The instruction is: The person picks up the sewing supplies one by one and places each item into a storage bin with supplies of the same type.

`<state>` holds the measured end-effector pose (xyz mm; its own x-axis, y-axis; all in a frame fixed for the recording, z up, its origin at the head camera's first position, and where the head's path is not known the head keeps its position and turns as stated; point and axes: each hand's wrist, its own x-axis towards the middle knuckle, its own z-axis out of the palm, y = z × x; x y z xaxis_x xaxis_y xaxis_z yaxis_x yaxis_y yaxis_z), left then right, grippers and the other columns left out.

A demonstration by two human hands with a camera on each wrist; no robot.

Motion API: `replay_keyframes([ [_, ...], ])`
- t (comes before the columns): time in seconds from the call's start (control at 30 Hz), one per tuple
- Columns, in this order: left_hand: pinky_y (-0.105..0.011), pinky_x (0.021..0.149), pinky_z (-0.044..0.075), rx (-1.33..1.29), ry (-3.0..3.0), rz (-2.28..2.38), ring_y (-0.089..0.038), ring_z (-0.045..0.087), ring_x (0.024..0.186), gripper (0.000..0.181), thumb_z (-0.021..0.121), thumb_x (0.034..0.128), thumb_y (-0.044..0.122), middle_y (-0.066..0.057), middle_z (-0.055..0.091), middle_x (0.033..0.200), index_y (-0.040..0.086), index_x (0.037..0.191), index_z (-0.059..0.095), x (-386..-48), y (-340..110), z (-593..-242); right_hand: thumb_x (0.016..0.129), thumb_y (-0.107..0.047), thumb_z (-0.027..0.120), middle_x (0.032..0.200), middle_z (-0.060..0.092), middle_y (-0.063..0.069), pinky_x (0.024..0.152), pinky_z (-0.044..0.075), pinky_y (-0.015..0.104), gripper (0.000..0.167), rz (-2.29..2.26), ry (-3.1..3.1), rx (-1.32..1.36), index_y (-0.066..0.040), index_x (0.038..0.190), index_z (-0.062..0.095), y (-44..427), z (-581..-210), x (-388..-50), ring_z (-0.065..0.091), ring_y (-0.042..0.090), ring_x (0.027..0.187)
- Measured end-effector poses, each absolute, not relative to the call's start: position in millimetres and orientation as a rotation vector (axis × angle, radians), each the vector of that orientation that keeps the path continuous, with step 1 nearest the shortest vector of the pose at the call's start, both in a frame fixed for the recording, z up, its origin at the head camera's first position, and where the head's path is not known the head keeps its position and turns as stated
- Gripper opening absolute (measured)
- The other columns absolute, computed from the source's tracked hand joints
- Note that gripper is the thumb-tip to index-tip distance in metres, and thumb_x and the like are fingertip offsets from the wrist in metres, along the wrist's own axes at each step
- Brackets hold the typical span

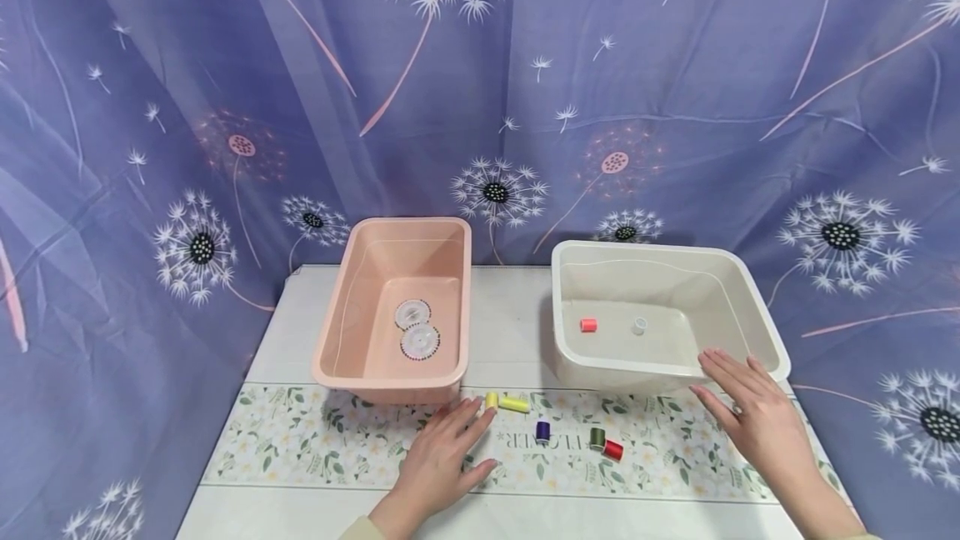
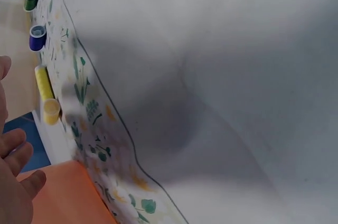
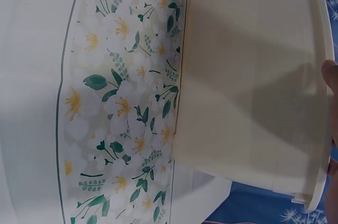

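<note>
In the head view my left hand (image 1: 442, 461) hovers with spread fingers over the flowered cloth, just left of a short yellow spool (image 1: 492, 400) and a longer yellow spool (image 1: 515, 404). A dark blue spool (image 1: 543, 432) lies to their right, then a green spool (image 1: 597, 439) touching a red spool (image 1: 613, 449). My right hand (image 1: 761, 419), fingers extended and holding nothing, is at the front right rim of the white bin (image 1: 630, 367); whether it touches the rim I cannot tell. Inside that bin lie a pinkish-red spool (image 1: 588, 325) and a white spool (image 1: 640, 326).
At the left stands a pink bin (image 1: 390, 384) holding two round clear pin wheels (image 1: 412, 314), one overlapping or touching the other. A blue dandelion-print curtain (image 1: 420, 148) hangs behind and along both sides of the table.
</note>
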<state>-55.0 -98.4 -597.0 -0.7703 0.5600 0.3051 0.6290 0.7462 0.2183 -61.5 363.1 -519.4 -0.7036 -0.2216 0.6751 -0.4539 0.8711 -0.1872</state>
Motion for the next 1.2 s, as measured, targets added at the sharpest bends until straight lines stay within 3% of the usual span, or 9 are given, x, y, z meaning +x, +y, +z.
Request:
replay_keyframes([
  [0.43, -0.053, 0.116, 0.05, -0.921, -2.748, -0.456, -0.029, 0.06, 0.14, 0.072, 0.08, 0.0925, 0.053, -0.012, 0.06, 0.154, 0.019, 0.153, 0.06, -57, -96, -610, 0.105, -0.066, 0.052, 0.116, 0.079, 0.018, 0.124, 0.031, 0.015, 0.068, 0.486, -2.361, 0.434, -0.006, 0.12, 0.082, 367, -518, -63, 0.041, -0.02, 0.135],
  [0.5, -0.054, 0.116, 0.051, -0.921, -2.756, -0.453, -0.029, 0.06, 0.14, 0.072, 0.079, 0.0933, 0.053, -0.012, 0.059, 0.155, 0.019, 0.153, 0.06, -58, -95, -611, 0.105, -0.066, 0.051, 0.117, 0.08, 0.015, 0.121, 0.031, 0.01, 0.067, 0.478, -2.367, 0.408, -0.008, 0.119, 0.082, 367, -517, -63, 0.057, -0.01, 0.13],
  [0.57, -0.055, 0.116, 0.05, -0.921, -2.761, -0.463, -0.03, 0.06, 0.14, 0.072, 0.078, 0.0936, 0.053, -0.012, 0.059, 0.155, 0.019, 0.154, 0.059, -59, -95, -613, 0.104, -0.067, 0.051, 0.117, 0.08, 0.014, 0.118, 0.03, 0.006, 0.067, 0.468, -2.368, 0.387, -0.01, 0.118, 0.083, 367, -517, -63, 0.071, 0.01, 0.119],
  [0.63, -0.055, 0.116, 0.05, -0.917, -2.77, -0.468, -0.029, 0.059, 0.141, 0.071, 0.078, 0.0941, 0.053, -0.012, 0.058, 0.156, 0.02, 0.154, 0.059, -59, -94, -614, 0.104, -0.068, 0.05, 0.117, 0.08, 0.013, 0.116, 0.028, 0.002, 0.068, 0.46, -2.371, 0.37, -0.011, 0.118, 0.083, 367, -517, -63, 0.075, 0.028, 0.106],
  [0.67, -0.055, 0.117, 0.05, -0.913, -2.775, -0.472, -0.029, 0.059, 0.141, 0.071, 0.078, 0.0941, 0.053, -0.011, 0.058, 0.156, 0.02, 0.154, 0.059, -60, -93, -614, 0.104, -0.068, 0.049, 0.117, 0.08, 0.013, 0.115, 0.028, 0.002, 0.068, 0.46, -2.371, 0.365, -0.011, 0.118, 0.083, 367, -518, -63, 0.075, 0.029, 0.105],
  [0.77, -0.055, 0.118, 0.049, -0.902, -2.793, -0.472, -0.028, 0.057, 0.143, 0.071, 0.077, 0.0947, 0.054, -0.01, 0.057, 0.158, 0.021, 0.154, 0.059, -60, -92, -616, 0.104, -0.068, 0.05, 0.116, 0.08, 0.014, 0.116, 0.028, 0.002, 0.067, 0.483, -2.364, 0.363, -0.011, 0.118, 0.083, 367, -519, -64, 0.067, 0.002, 0.124],
  [0.87, -0.055, 0.118, 0.049, -0.898, -2.803, -0.475, -0.028, 0.056, 0.144, 0.071, 0.076, 0.0954, 0.054, -0.01, 0.056, 0.159, 0.021, 0.155, 0.057, -62, -90, -618, 0.104, -0.068, 0.051, 0.114, 0.08, 0.016, 0.117, 0.029, 0.004, 0.068, 0.504, -2.357, 0.366, -0.009, 0.118, 0.083, 367, -519, -65, 0.041, -0.025, 0.132],
  [1.2, -0.053, 0.114, 0.052, -0.853, -2.813, -0.443, -0.028, 0.053, 0.147, 0.077, 0.072, 0.0975, 0.057, -0.01, 0.051, 0.163, 0.02, 0.161, 0.05, -67, -82, -621, 0.104, -0.067, 0.052, 0.113, 0.08, 0.017, 0.118, 0.032, 0.006, 0.068, 0.508, -2.34, 0.37, -0.007, 0.117, 0.082, 366, -520, -66, 0.038, -0.027, 0.132],
])
